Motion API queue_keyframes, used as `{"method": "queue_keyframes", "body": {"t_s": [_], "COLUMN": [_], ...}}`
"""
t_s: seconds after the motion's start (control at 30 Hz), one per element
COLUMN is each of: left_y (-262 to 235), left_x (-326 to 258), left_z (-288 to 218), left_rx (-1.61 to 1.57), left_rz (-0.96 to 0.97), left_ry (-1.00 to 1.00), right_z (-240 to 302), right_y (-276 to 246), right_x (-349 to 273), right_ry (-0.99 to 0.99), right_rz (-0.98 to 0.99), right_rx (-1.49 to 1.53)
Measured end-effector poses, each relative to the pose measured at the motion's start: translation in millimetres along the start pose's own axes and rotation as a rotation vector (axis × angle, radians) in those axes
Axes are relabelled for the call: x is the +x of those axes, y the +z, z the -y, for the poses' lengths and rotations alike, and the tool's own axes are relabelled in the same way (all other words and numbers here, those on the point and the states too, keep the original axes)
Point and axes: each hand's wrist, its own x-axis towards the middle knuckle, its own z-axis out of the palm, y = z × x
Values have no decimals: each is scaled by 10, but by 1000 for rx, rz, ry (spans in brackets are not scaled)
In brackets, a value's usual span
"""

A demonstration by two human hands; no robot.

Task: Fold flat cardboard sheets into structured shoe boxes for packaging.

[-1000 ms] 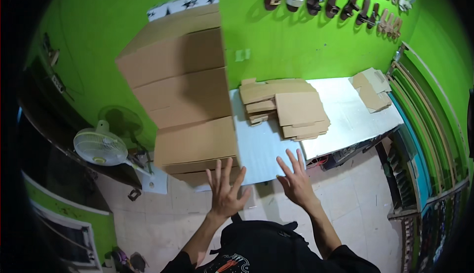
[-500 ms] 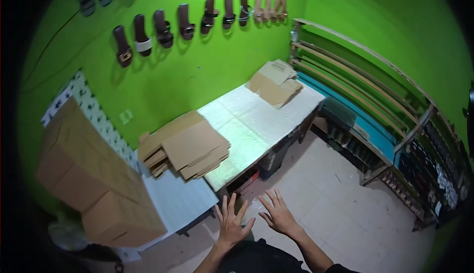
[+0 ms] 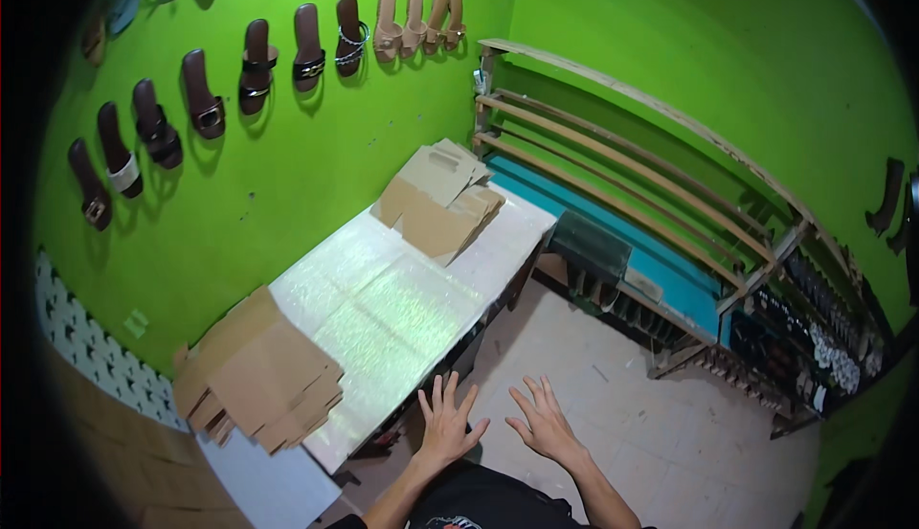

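Observation:
My left hand (image 3: 448,427) is held out in the air with its fingers spread, holding nothing. It is nearest to the front edge of the pale, shiny-topped table (image 3: 383,304). To its right, my right hand (image 3: 549,426) hovers over the tiled floor, likewise empty, fingers apart and thumb pointing inward. Neither hand touches anything. On the near left part of the table lies a stack of flattened cardboard (image 3: 273,371). Another pile of cut cardboard (image 3: 436,205) rests at the table's far end, by the green wall.
Sandals (image 3: 257,65) hang in rows on the green wall (image 3: 316,160). A wooden rack (image 3: 651,151) with a turquoise shelf (image 3: 684,285) stands at the right, dark footwear (image 3: 833,357) at its near end. Brown cartons (image 3: 105,414) fill the lower left. Floor tiles (image 3: 613,433) show between table and rack.
The view has turned right and moved nearer the rack, so the table, cardboard and sandals sit further left. Both hands stay raised and spread, hardly changed in pose.

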Motion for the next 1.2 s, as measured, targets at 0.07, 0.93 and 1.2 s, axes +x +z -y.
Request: {"method": "queue_keyframes", "body": {"t_s": [0.07, 0.93, 1.2], "left_y": [38, 1377, 1847], "left_x": [534, 4916, 5763], "left_z": [70, 1720, 2154], "left_rx": [5, 128, 281], "left_rz": [-2, -124, 2], "left_ry": [18, -401, -647], "right_z": [-277, -3236, -3914], "right_y": [-106, 125, -141], "right_x": [431, 5001, 5948], "right_ry": [-6, -485, -498], "right_rz": [-12, 164, 345], "right_rx": [-8, 76, 56]}}
